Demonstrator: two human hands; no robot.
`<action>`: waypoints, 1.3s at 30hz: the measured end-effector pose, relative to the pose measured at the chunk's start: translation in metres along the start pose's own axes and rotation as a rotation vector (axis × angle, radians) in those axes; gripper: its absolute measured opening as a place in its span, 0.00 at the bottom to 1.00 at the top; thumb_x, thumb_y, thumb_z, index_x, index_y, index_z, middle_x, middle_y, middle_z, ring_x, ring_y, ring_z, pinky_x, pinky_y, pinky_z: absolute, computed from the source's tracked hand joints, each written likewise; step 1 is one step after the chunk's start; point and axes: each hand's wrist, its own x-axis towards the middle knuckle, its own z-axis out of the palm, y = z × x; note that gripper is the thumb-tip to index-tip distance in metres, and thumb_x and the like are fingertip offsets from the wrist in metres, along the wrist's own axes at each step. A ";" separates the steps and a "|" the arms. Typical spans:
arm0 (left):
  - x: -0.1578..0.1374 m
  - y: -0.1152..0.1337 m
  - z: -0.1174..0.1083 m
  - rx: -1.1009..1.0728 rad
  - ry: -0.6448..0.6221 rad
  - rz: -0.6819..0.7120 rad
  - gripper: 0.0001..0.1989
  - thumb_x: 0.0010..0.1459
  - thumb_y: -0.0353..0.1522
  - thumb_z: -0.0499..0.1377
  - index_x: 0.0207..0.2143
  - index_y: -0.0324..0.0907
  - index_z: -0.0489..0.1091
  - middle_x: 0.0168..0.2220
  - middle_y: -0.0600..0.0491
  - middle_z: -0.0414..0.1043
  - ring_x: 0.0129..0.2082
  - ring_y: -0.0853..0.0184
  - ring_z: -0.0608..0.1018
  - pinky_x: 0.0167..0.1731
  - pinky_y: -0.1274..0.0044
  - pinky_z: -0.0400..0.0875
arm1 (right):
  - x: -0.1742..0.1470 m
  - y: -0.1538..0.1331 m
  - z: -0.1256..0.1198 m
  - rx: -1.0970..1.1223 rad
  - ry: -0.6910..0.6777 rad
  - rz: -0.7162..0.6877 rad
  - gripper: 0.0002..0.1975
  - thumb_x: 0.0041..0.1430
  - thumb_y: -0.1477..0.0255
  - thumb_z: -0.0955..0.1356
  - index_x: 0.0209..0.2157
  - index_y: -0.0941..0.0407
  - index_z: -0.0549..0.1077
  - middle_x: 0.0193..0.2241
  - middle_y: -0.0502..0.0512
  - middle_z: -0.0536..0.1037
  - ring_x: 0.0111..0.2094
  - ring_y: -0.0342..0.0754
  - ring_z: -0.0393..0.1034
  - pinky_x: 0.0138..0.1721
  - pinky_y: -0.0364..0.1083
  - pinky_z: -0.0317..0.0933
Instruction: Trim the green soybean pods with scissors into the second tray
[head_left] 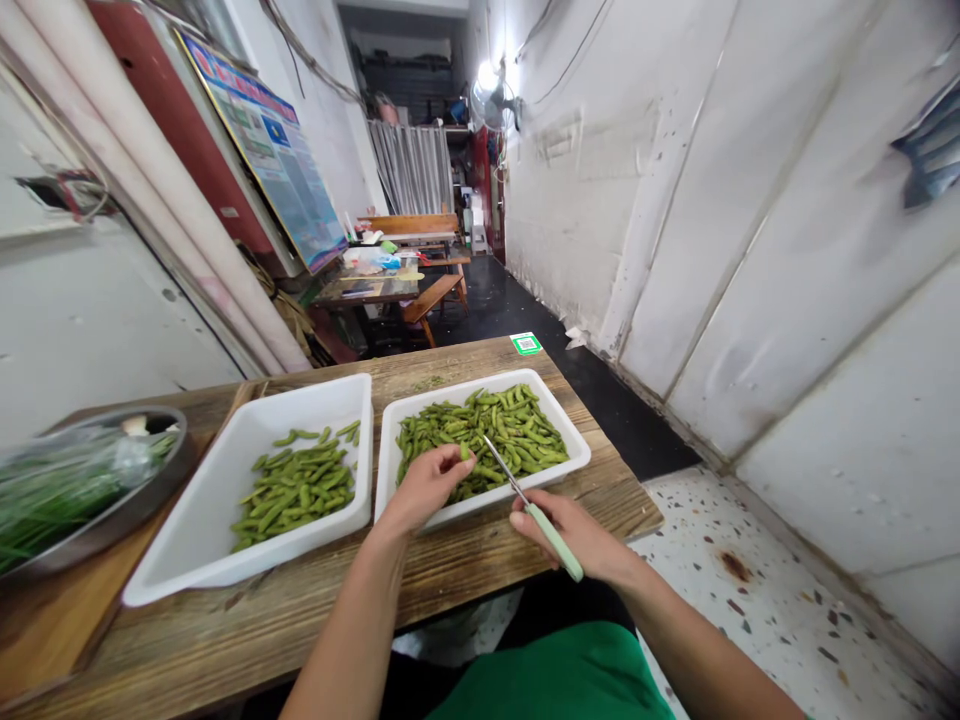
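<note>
My left hand [431,484] is over the front left of the right-hand white tray [583,455], its fingertips pinched on a green soybean pod [465,452]. Many more pods [517,425] fill that tray. In my right hand [574,535], at the tray's front edge, is a pair of scissors [551,540] with a pale green handle. Their narrow metal blades point up and left over the pods, a little to the right of my left fingertips. A second, deeper white tray [176,545] stands to the left, with a smaller heap of pods [300,490] toward its right side.
Both trays stand on a wooden table [450,585]. At the far left a metal basin [169,450] holds bagged greens [67,490]. A green QR-code card [526,344] lies at the table's far right corner. Beyond are a cluttered low table [367,290] and wooden benches [435,297].
</note>
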 end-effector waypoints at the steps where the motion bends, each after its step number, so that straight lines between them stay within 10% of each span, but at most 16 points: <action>1: -0.001 0.002 0.001 -0.014 -0.029 -0.003 0.13 0.50 0.40 0.55 0.30 0.38 0.67 0.23 0.57 0.64 0.23 0.72 0.66 0.24 0.80 0.59 | 0.000 -0.001 0.000 -0.021 0.002 -0.005 0.18 0.53 0.54 0.63 0.33 0.56 0.68 0.21 0.48 0.65 0.20 0.40 0.58 0.22 0.39 0.54; 21: 0.000 0.011 0.013 0.145 -0.072 -0.040 0.19 0.53 0.43 0.50 0.25 0.37 0.71 0.15 0.58 0.59 0.18 0.72 0.62 0.20 0.80 0.55 | 0.006 0.000 0.003 0.160 -0.073 0.158 0.20 0.48 0.53 0.67 0.28 0.57 0.65 0.11 0.41 0.58 0.09 0.38 0.56 0.07 0.36 0.50; 26: -0.008 0.001 -0.029 0.540 0.413 -0.056 0.18 0.53 0.39 0.51 0.38 0.38 0.73 0.29 0.49 0.72 0.30 0.63 0.72 0.34 0.74 0.64 | 0.005 0.005 0.000 0.266 -0.042 0.153 0.20 0.48 0.53 0.66 0.29 0.56 0.62 0.15 0.41 0.60 0.11 0.36 0.56 0.10 0.36 0.54; 31: -0.026 0.003 -0.072 1.016 1.001 -0.271 0.24 0.51 0.40 0.54 0.49 0.36 0.67 0.48 0.35 0.64 0.47 0.43 0.65 0.39 0.55 0.60 | 0.004 0.018 -0.002 0.279 -0.044 0.093 0.19 0.53 0.53 0.63 0.34 0.56 0.63 0.20 0.43 0.62 0.16 0.36 0.59 0.16 0.37 0.58; 33: -0.023 0.006 -0.059 1.033 0.886 -0.118 0.22 0.52 0.39 0.54 0.48 0.38 0.68 0.50 0.37 0.64 0.48 0.45 0.65 0.42 0.56 0.59 | 0.006 0.022 0.000 0.306 -0.053 0.105 0.19 0.54 0.53 0.62 0.34 0.55 0.63 0.20 0.44 0.63 0.16 0.37 0.59 0.16 0.38 0.59; 37: 0.000 0.008 -0.005 0.868 0.019 0.324 0.12 0.53 0.33 0.55 0.40 0.45 0.73 0.41 0.49 0.74 0.44 0.61 0.71 0.46 0.70 0.59 | 0.008 0.025 0.003 0.309 -0.052 0.113 0.19 0.53 0.52 0.62 0.31 0.56 0.62 0.20 0.44 0.62 0.16 0.37 0.58 0.16 0.38 0.58; 39: 0.012 0.009 0.014 0.863 -0.133 0.334 0.10 0.53 0.31 0.55 0.36 0.45 0.74 0.37 0.50 0.76 0.40 0.62 0.73 0.44 0.70 0.59 | 0.008 0.025 0.003 0.280 -0.055 0.097 0.19 0.53 0.53 0.63 0.31 0.56 0.62 0.20 0.44 0.62 0.16 0.37 0.59 0.16 0.38 0.58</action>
